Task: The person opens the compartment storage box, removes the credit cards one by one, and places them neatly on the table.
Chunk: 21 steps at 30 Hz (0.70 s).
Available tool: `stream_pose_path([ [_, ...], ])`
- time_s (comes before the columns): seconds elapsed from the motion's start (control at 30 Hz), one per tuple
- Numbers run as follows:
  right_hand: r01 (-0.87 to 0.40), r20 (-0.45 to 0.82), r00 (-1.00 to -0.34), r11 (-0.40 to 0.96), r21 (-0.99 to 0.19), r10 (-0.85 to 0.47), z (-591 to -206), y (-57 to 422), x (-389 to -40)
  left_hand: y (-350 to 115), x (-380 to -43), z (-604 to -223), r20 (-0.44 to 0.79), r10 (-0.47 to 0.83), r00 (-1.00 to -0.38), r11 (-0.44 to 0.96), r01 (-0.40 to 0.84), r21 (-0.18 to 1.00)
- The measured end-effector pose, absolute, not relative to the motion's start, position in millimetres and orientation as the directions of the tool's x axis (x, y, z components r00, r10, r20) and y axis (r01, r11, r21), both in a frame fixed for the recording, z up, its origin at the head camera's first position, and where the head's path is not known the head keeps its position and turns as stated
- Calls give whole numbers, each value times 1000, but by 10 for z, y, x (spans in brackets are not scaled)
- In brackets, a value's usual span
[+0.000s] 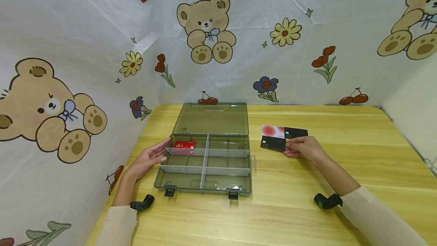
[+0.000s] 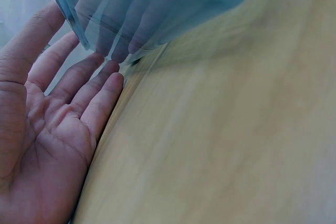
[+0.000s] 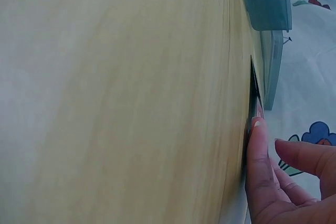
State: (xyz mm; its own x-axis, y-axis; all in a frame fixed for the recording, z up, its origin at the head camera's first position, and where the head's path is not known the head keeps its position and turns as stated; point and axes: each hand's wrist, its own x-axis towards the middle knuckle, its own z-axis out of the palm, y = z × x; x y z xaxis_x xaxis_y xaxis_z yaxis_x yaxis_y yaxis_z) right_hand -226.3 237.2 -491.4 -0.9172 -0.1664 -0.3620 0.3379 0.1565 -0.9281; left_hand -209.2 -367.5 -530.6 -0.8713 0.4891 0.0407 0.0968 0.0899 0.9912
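A translucent grey-green divided box (image 1: 203,192) lies open on the table, its lid (image 1: 211,120) tilted back. A red VIP card (image 1: 184,145) is in its back left compartment. My left hand (image 1: 145,161) is at the box's left side, fingers extended; in the left wrist view, the fingertips are right at the box wall (image 2: 121,9). My right hand (image 1: 304,148) reaches the right end of a black VIP card (image 1: 273,143). In the right wrist view, one fingertip overlaps the card's edge and another digit stands apart above it.
Behind that card lie a pink and white card (image 1: 272,130) with red circles and a second black VIP card (image 1: 295,132). Latches (image 1: 233,194) stick out from the box's front edge. A printed bear curtain (image 1: 246,67) hangs behind the wooden table (image 1: 273,215).
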Motion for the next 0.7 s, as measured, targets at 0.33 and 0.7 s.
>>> stream_pose_path([
  [0.33,336,-366,-920,196,-921,-142,-4900,2387,-2273,-3677,-2097,-5313,46,488,-872,81,97,992],
  [0.7,-24,-45,-993,552,-834,-111,-4803,2274,-2090,-3677,-2087,-5301,44,492,-870,97,105,990],
])
